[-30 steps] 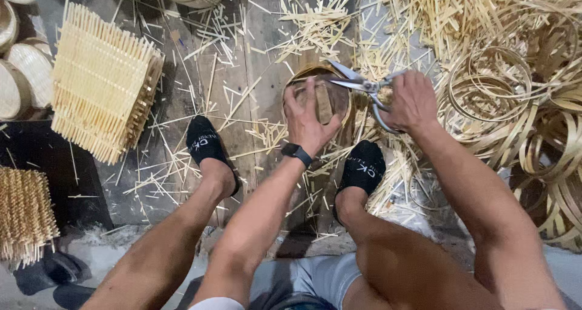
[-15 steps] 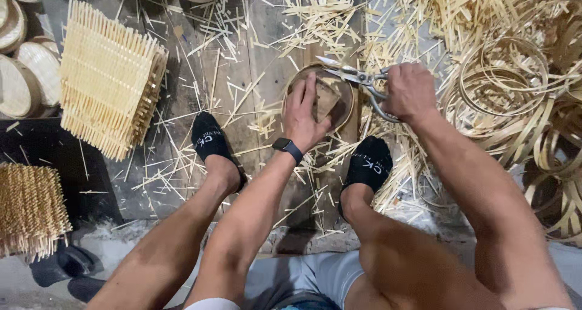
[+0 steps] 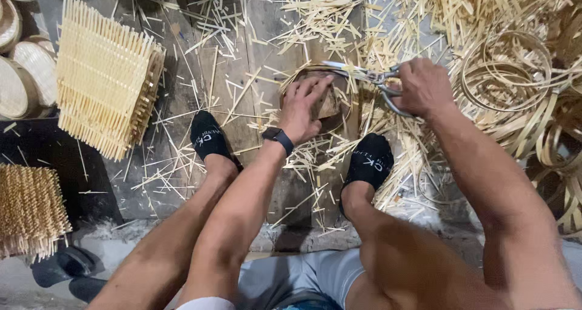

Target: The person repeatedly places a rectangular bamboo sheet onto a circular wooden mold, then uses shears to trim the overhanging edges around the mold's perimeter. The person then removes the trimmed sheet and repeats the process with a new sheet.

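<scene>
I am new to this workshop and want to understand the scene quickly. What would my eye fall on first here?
First, the two hands at the centre: the left hand presses on a round bamboo hoop on the floor, while the right hand holds metal scissors at its rim. Pale bamboo offcuts are strewn all around. At the left lies a stack of woven bamboo mats, and coiled bamboo strips pile up at the right.

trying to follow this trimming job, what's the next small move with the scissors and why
Probably close the scissors to snip at the rim of the round bamboo frame. The right hand has them at the frame's top edge with the blades pointing along it, while the left hand presses down inside the frame. Cut bamboo slivers lie all around.
</scene>
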Available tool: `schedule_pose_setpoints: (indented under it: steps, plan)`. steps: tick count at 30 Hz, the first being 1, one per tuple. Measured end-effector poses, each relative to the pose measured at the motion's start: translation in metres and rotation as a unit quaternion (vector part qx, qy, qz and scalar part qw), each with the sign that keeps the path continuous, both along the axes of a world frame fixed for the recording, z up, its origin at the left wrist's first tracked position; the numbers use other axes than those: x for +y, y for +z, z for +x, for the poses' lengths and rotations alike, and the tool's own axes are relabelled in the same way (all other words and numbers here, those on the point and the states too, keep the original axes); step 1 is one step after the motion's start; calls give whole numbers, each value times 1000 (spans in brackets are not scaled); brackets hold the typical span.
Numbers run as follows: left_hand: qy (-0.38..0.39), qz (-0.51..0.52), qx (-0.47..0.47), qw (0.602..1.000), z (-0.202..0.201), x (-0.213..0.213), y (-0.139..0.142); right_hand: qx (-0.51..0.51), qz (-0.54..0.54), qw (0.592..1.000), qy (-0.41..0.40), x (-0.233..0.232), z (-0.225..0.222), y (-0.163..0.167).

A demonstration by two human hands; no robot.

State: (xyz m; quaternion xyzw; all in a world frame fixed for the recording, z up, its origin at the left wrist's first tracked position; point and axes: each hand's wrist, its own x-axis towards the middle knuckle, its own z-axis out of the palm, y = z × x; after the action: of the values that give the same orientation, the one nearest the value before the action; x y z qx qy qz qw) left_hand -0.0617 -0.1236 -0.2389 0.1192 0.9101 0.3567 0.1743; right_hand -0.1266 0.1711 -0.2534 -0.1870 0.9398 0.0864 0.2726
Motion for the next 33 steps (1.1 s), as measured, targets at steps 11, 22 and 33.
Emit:
schedule_pose_setpoints:
  steps: [11,22,33]
  plan:
    - [175,16,100,979,19,17,8,33,-17,999,10,1,2,0]
    - [82,5,52,995,16,3,3,28,-43,998,-22,-4,5,-3]
    - [226,65,70,969,29,20,-1,-11,-6,1000,-14,-11,-3,-3]
